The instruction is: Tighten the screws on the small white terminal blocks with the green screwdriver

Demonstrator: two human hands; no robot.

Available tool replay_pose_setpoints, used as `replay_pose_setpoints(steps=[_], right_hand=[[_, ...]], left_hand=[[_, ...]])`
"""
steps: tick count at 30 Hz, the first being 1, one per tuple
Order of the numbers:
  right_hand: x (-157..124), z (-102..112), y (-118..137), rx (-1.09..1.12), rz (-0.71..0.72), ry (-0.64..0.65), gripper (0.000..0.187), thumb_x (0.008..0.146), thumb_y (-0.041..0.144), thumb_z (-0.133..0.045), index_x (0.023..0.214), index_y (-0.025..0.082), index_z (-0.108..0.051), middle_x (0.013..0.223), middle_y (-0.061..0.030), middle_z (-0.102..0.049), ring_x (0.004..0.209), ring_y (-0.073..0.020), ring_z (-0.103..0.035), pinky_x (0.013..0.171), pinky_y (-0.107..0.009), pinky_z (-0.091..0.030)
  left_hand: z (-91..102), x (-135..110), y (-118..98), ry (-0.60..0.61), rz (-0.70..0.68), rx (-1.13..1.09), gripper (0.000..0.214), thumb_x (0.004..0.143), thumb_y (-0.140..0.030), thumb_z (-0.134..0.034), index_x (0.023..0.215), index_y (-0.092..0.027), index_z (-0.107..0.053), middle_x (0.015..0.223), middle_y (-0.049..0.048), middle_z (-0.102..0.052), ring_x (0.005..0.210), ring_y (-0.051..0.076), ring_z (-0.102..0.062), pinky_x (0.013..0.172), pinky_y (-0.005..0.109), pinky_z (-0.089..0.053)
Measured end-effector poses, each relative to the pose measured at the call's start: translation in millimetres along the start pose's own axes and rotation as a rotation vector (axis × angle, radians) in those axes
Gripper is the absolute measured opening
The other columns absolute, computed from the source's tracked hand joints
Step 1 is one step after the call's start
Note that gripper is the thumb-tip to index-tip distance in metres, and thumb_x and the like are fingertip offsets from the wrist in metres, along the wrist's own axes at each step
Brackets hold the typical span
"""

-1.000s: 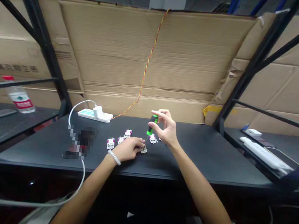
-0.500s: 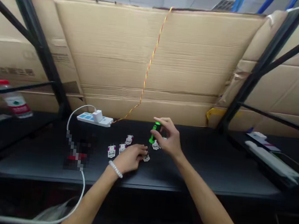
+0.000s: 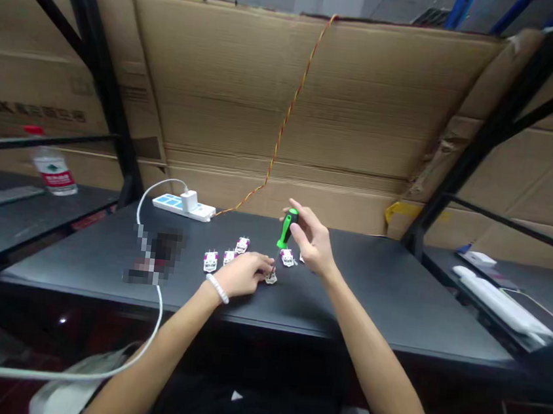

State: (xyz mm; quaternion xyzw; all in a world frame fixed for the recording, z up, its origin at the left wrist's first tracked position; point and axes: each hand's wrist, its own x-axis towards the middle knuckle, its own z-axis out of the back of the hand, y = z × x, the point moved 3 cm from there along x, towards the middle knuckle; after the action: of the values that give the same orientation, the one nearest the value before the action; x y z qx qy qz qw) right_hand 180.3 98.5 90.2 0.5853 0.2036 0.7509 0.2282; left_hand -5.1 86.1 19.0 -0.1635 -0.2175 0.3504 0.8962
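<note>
My right hand is closed around a green-handled screwdriver, held upright with its tip pointing down at a small white part on the black table. My left hand rests on the table with its fingers pinched on that same part. Several more small white and pink parts lie just behind my left hand, and another small white and pink part lies under my right hand.
A white power strip with a charger and white cable sits at the back left. A red-yellow twisted wire hangs down the cardboard wall. A water bottle stands on the left shelf, white devices on the right shelf.
The camera view has shifted slightly. Both hands stay at the same part; the screwdriver handle has turned a little in my right fingers.
</note>
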Motion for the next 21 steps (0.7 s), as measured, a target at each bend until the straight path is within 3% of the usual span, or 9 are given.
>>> replay_pose_setpoints(steps=[3,7,9,12,15,21], right_hand=[[-1.1,0.2,1.4,-0.023,0.036,-0.015,0.045,0.102,0.048,-0.061,0.142,0.029,-0.065,0.122,-0.0101,-0.066,0.106,-0.0254,-0.069,0.096,-0.045,-0.061],[-0.6,0.9,1.4,-0.190,0.056,-0.155,0.042,0.091,0.049,-0.078,0.128,0.029,-0.075,0.111,-0.0069,-0.063,0.086,-0.0192,-0.063,0.084,-0.039,-0.061],[0.2,0.7,-0.7,-0.159,0.037,-0.163,0.043,0.096,0.048,-0.072,0.134,0.028,-0.072,0.111,-0.0071,-0.065,0.088,-0.0191,-0.064,0.084,-0.037,-0.061],[0.5,-0.3,-3.3,-0.028,0.029,-0.071,0.047,0.104,0.047,-0.057,0.146,0.027,-0.063,0.119,-0.0093,-0.068,0.102,-0.0221,-0.070,0.094,-0.040,-0.061],[-0.9,0.2,-2.4,0.007,0.041,-0.028,0.047,0.106,0.050,-0.052,0.147,0.028,-0.061,0.120,-0.0095,-0.070,0.102,-0.0233,-0.072,0.096,-0.043,-0.061],[0.2,1.7,6.8,-0.177,0.088,-0.197,0.033,0.090,0.042,-0.081,0.120,0.029,-0.078,0.109,-0.0062,-0.065,0.091,-0.0207,-0.065,0.087,-0.040,-0.060]], left_hand=[[-0.6,0.0,2.0,0.001,0.005,0.018,0.031,0.090,-0.007,-0.063,0.107,-0.020,-0.084,0.132,0.0103,-0.078,0.130,0.028,-0.070,0.117,0.041,-0.052],[-0.3,-0.4,2.0,0.008,-0.011,0.001,0.031,0.090,-0.005,-0.061,0.101,-0.023,-0.084,0.127,0.0077,-0.080,0.131,0.026,-0.069,0.116,0.040,-0.052],[0.2,-0.2,0.7,0.015,-0.022,0.000,0.031,0.090,-0.005,-0.061,0.101,-0.022,-0.084,0.128,0.0080,-0.080,0.131,0.026,-0.069,0.116,0.040,-0.052],[1.4,0.4,-0.8,0.009,-0.021,0.012,0.030,0.090,-0.006,-0.061,0.102,-0.020,-0.084,0.132,0.0104,-0.078,0.131,0.027,-0.070,0.118,0.040,-0.051],[1.7,0.8,-1.2,0.012,-0.021,0.008,0.030,0.090,-0.007,-0.061,0.100,-0.021,-0.084,0.131,0.0090,-0.078,0.131,0.026,-0.069,0.117,0.038,-0.051],[-0.6,0.0,2.2,-0.002,0.004,0.007,0.031,0.088,-0.005,-0.062,0.103,-0.022,-0.084,0.130,0.0077,-0.079,0.129,0.026,-0.070,0.117,0.039,-0.051]])
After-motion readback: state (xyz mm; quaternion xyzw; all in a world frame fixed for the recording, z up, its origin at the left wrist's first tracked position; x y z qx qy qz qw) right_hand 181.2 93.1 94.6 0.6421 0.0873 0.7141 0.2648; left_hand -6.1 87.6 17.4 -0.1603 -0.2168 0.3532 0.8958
